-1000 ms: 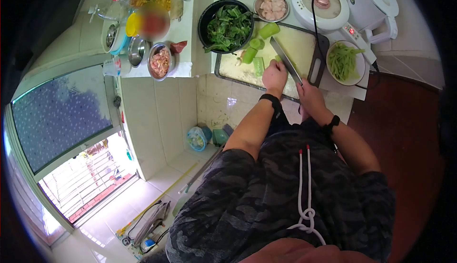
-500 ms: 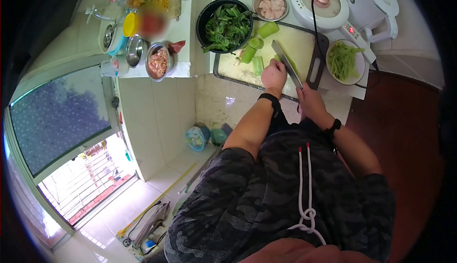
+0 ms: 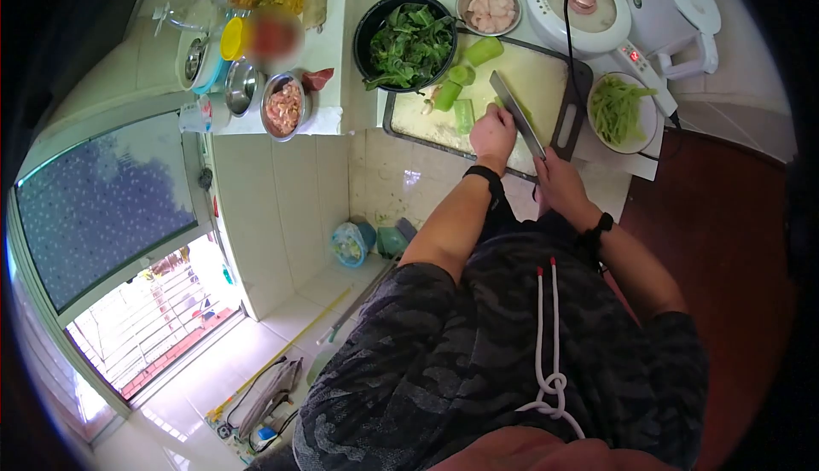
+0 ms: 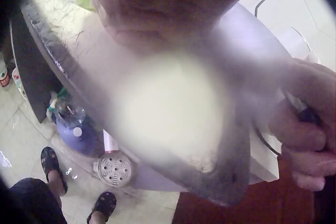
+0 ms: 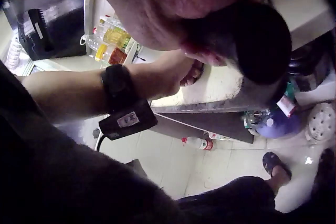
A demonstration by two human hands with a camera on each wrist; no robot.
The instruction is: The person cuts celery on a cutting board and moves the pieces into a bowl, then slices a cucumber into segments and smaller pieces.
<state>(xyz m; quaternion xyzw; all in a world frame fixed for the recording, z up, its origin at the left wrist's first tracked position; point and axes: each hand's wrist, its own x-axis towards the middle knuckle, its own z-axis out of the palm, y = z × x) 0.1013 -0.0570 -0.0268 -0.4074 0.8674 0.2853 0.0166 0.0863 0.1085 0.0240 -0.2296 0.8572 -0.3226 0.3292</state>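
In the centre of the head view, a long steel knife (image 3: pixel 518 116) is gripped by its dark handle in the curled fingers of the right hand (image 3: pixel 561 185). Its blade is slanted over a cream cutting board with a dark rim (image 3: pixel 548 74). The fingers of the left hand (image 3: pixel 493 138) are curled over a light green vegetable piece (image 3: pixel 498 102), mostly hidden, just beside the blade. To the upper left of that hand, 4 thick green chunks (image 3: pixel 484 50) are laid on the board.

At the board's left corner, dark green leaves (image 3: pixel 411 43) are heaped in a round black pot (image 3: pixel 358 51). Pale pink meat pieces (image 3: pixel 491 10) are held in a round metal bowl (image 3: pixel 489 33) at upper centre. At upper right, light green strips (image 3: pixel 621 108) are piled in a white bowl (image 3: pixel 629 148). At upper left, redder meat pieces (image 3: pixel 283 107) are contained in a second metal bowl (image 3: pixel 285 138), near a yellow-lidded jar (image 3: pixel 232 38).
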